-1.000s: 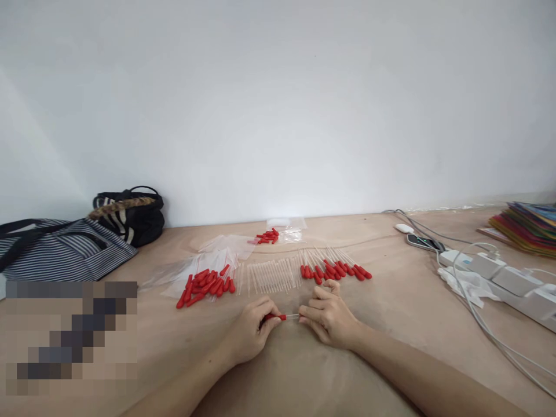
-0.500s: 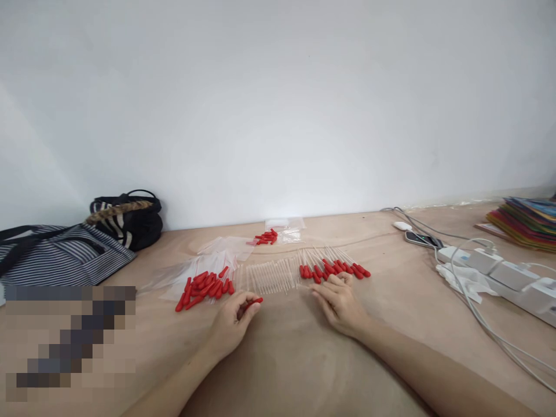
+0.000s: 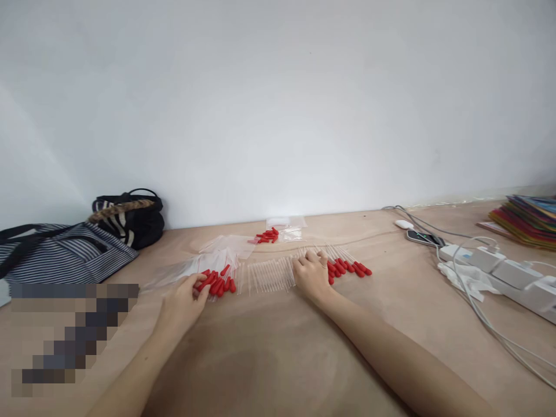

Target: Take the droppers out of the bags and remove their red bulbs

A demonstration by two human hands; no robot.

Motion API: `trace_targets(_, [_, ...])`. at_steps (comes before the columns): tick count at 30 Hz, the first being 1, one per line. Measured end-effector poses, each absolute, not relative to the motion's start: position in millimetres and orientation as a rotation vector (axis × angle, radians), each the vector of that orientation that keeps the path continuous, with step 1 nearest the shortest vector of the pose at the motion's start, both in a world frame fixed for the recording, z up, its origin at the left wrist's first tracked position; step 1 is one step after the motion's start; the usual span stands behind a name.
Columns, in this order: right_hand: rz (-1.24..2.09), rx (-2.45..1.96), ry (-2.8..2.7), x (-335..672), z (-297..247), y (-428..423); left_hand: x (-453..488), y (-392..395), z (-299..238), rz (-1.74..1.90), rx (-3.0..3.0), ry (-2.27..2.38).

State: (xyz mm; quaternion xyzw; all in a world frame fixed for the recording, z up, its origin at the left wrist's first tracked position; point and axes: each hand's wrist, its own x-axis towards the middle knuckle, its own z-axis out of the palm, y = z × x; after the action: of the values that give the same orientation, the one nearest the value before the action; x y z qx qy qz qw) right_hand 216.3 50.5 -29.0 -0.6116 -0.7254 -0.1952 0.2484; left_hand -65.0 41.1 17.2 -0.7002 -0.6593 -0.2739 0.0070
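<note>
My left hand (image 3: 185, 298) is at the left pile of red rubber bulbs (image 3: 219, 284), its thumb and fingers parted around bulbs at the pile's near-left edge. Thin clear tubes (image 3: 267, 276) lie side by side in a row in the middle. Over the row's right end, my right hand (image 3: 310, 275) is closed with its fingers bent downward; whatever is under the fingertips is hidden. To its right lie several droppers (image 3: 343, 266), clear tubes with red bulbs on their near ends, partly covered by the hand.
Clear plastic bags (image 3: 226, 246) lie behind the left pile. Smaller red bulbs (image 3: 268, 235) sit near the wall. A striped bag (image 3: 73, 252) stands at left. A power strip (image 3: 516, 281) with cables, a phone (image 3: 423, 238) and coloured packets (image 3: 525, 220) are at right.
My left hand has moved left from the front of the tube row, where it held a red bulb, to the bulb pile. My right hand has moved left and away from me, onto the tubes.
</note>
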Motion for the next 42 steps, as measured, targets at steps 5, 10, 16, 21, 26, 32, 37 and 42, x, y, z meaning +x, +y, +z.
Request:
trace_targets(5, [-0.523,-1.674,-1.996,211,-30,51,-64,42,19,-0.78,-2.191,-2.128])
trace_targets(10, [-0.482,-1.663,-1.929,217,-28,41,-62,44,16,-0.882,-2.203,-2.128])
trace_targets(16, [-0.482,-1.625,-1.821,250,-30,21,-62,43,16,-0.893,-2.215,-2.059])
trace_targets(21, [-0.469,-1.661,-1.753,265,-34,14,-65,41,18,-0.841,-2.197,-1.992])
trace_targets(26, [-0.442,-1.759,-1.767,259,-32,17,-55,38,12,-0.997,-2.135,-1.696])
trace_targets(32, [-0.444,-1.781,-1.818,252,-31,23,-7,17,-12,-1.18,-2.43,-1.256])
trace_targets(37, [-0.498,-1.698,-1.791,253,-34,23,26,5,-24,-1.083,-2.774,-1.107])
trace_targets(42, [-0.568,-1.56,-1.739,261,-33,13,37,7,-24,-1.021,-2.894,-1.155])
